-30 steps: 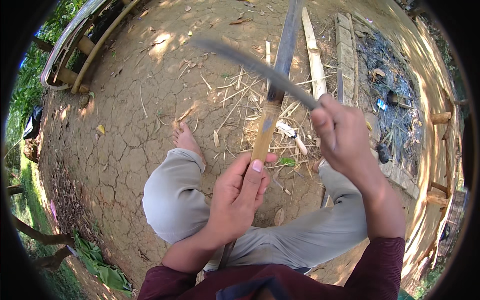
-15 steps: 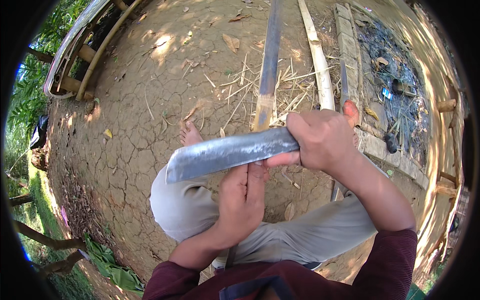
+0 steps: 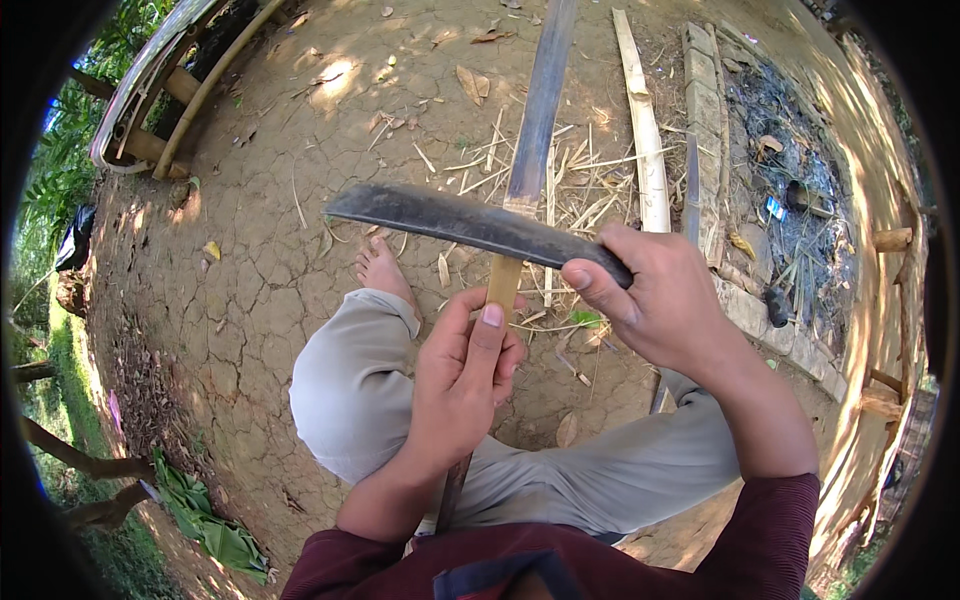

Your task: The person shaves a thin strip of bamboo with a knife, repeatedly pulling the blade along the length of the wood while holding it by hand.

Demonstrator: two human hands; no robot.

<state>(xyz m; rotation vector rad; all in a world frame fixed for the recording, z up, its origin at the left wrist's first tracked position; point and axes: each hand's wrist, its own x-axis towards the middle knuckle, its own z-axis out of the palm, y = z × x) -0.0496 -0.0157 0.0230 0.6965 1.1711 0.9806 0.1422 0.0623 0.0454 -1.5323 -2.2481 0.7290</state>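
Note:
A long bamboo strip [image 3: 530, 160], dark grey with a pale scraped stretch, runs from the far ground back toward my body. My left hand [image 3: 465, 365] is closed around the pale part, thumb lying along its top. Above that hand, a broad machete blade [image 3: 440, 220] lies crosswise over the strip, its dark face and thick edge showing. My right hand [image 3: 655, 300] grips the machete at its right end, thumb pressed on the metal; the rest of that end is hidden in the palm. Whether the blade touches the strip, I cannot tell.
Pale shavings [image 3: 585, 190] litter the cracked earth. A split bamboo piece [image 3: 643, 130] and a second blade [image 3: 692, 185] lie at the right, beside a brick border [image 3: 703, 110] around an ash bed [image 3: 785, 150]. A bamboo-framed bench [image 3: 150, 150] stands far left.
The machete has moved away from my body, past my left hand, and its face has rolled from bright to dark. My left thumb now shows on the strip.

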